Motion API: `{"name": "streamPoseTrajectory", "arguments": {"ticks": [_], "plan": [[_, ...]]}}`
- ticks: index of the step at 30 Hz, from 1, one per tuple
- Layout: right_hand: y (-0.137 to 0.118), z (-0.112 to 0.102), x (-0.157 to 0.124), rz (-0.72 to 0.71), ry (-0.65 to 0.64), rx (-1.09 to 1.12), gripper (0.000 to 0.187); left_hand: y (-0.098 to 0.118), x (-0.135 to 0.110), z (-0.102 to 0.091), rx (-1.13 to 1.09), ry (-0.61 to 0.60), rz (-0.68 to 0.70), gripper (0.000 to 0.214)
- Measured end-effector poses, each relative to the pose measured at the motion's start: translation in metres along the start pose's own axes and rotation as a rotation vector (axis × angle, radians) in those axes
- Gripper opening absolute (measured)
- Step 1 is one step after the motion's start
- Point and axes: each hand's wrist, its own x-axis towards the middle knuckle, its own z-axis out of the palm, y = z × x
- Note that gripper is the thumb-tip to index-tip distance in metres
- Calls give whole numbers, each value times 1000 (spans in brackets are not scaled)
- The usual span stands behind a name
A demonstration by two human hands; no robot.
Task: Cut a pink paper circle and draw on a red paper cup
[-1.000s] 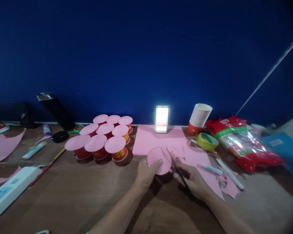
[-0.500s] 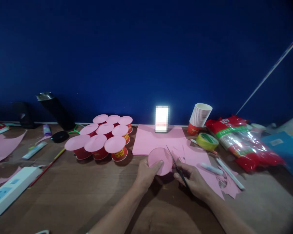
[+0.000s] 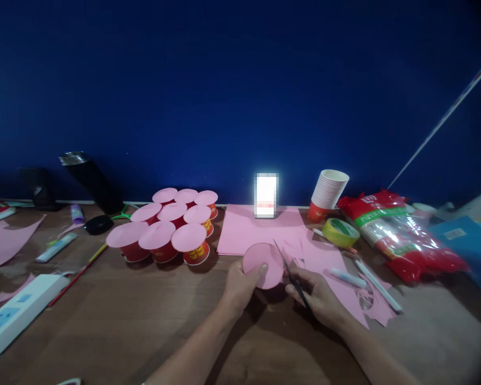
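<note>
Between thumb and fingers, my left hand (image 3: 242, 283) pinches a pink paper circle (image 3: 266, 256) held up in front of me. My right hand (image 3: 315, 294) grips a pair of dark scissors (image 3: 294, 278), the blades pointing up and left along the circle's right edge. My right fingertips are close to that edge; whether they touch it I cannot tell. Behind the circle lies a stack of pink paper sheets (image 3: 240, 232). To its left stand several upturned red paper cups (image 3: 198, 251), each topped with a pink paper disc (image 3: 157, 235).
Right of the sheets are stacked paper cups (image 3: 328, 192), a yellow tape roll (image 3: 340, 233), a glue stick (image 3: 347, 278), paper scraps (image 3: 379, 305) and a red plastic pack (image 3: 401, 230). At left lie a white power strip (image 3: 20, 305), a black bottle (image 3: 94, 182) and a lid (image 3: 98, 225).
Hardly anything differs. My left thumb has shifted very slightly on the paper circle; the scissors and my right hand stay about where they were.
</note>
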Motion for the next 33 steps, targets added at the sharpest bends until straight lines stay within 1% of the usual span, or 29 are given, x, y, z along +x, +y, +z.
{"name": "streamPoseTrajectory", "arguments": {"ticks": [15, 23, 33], "plan": [[-1, 0, 0, -1, -7, 12, 32, 4, -1, 0, 0, 6, 2, 41], [-4, -1, 0, 1, 10, 0, 33, -2, 2, -1, 27, 34, 6, 39], [-1, -2, 0, 0, 12, -26, 32, -4, 2, -2, -7, 13, -1, 41]]}}
